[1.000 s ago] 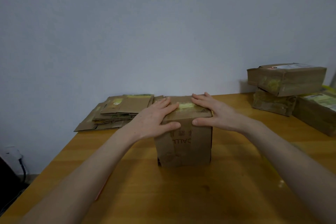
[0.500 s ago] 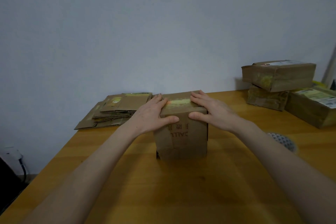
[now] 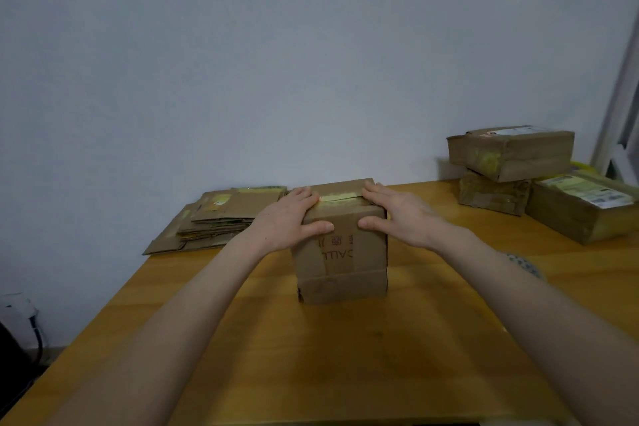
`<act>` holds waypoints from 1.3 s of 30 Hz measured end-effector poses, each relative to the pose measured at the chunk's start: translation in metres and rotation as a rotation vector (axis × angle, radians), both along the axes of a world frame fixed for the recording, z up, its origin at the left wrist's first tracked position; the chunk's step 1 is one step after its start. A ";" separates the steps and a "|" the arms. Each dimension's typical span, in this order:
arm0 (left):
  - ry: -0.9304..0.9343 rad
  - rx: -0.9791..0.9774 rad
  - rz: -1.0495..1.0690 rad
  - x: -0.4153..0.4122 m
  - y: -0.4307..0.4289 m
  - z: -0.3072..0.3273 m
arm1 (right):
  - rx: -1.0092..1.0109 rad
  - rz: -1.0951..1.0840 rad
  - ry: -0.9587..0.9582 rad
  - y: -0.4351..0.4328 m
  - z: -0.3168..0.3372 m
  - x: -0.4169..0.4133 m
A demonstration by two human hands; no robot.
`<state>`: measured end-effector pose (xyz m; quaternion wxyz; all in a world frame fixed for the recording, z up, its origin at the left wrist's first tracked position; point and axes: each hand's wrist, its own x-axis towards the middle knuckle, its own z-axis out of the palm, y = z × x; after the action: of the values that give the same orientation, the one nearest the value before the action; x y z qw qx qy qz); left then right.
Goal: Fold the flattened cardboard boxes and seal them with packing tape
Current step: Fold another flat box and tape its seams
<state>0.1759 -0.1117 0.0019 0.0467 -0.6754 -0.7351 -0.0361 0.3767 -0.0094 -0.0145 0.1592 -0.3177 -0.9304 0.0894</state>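
A small brown cardboard box stands upright in the middle of the wooden table, its top flaps closed with a yellowish tape strip along the seam. My left hand lies flat over the box's top left edge, thumb down on the front face. My right hand presses the top right edge the same way. A stack of flattened cardboard boxes lies at the table's back left. A roll of tape peeks out behind my right forearm.
Three folded, taped boxes sit at the back right: one on top, one beneath it, a larger one with a label beside them. The wall runs behind the table. A dark object and cable lie on the floor at left.
My hands have stayed on the box top, thumbs sliding a little along the front face. The view has shifted slightly, showing more of the right side.
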 end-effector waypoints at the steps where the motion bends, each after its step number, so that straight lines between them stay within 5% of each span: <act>1: -0.003 -0.003 -0.001 0.000 0.000 0.000 | -0.014 0.001 -0.002 0.001 0.000 0.000; 14: 0.156 0.045 0.026 0.026 0.008 0.011 | -0.029 -0.102 0.021 -0.006 0.009 -0.008; 39: -0.048 0.103 -0.013 -0.013 0.035 -0.031 | -0.106 -0.112 0.038 0.018 -0.010 -0.044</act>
<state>0.1628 -0.0768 -0.0290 0.0632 -0.6757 -0.7289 -0.0904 0.3328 0.0084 -0.0240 0.1648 -0.3756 -0.9019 0.1356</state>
